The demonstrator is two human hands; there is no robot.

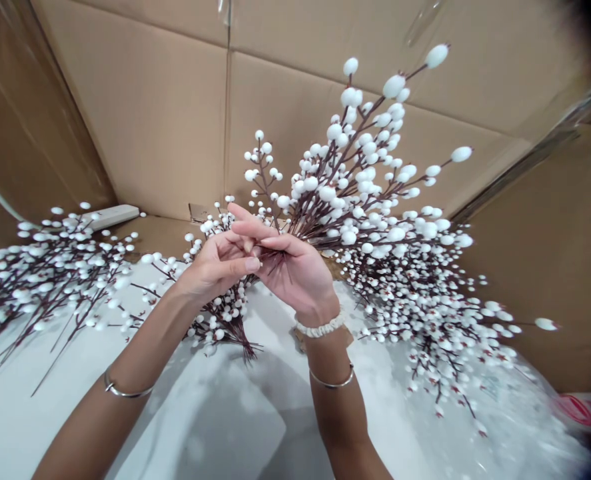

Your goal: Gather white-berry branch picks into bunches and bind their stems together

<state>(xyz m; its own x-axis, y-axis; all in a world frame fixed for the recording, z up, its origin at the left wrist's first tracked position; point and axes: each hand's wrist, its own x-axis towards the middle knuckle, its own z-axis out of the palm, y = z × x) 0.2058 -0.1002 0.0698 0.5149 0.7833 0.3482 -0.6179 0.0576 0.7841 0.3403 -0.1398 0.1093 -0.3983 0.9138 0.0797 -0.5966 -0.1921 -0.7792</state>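
My right hand (300,270) is closed around the thin brown stems of a bunch of artificial white berry branches (355,160). The bunch fans up and to the right, and its stem ends show at the palm. One shorter berry sprig (264,163) stands a little apart on the bunch's left side. Against the right hand's fingers, my left hand (220,263) is closed in a pinch by the stem ends. Whatever lies between its thumb and fingers is too small to make out.
Loose berry branches (60,267) lie at the left, and a tied-looking bundle (230,320) lies behind my hands. A large pile (420,287) sits at the right beside clear plastic (515,413). Cardboard walls (170,113) surround the white surface (255,413). A white box-like object (112,217) lies back left.
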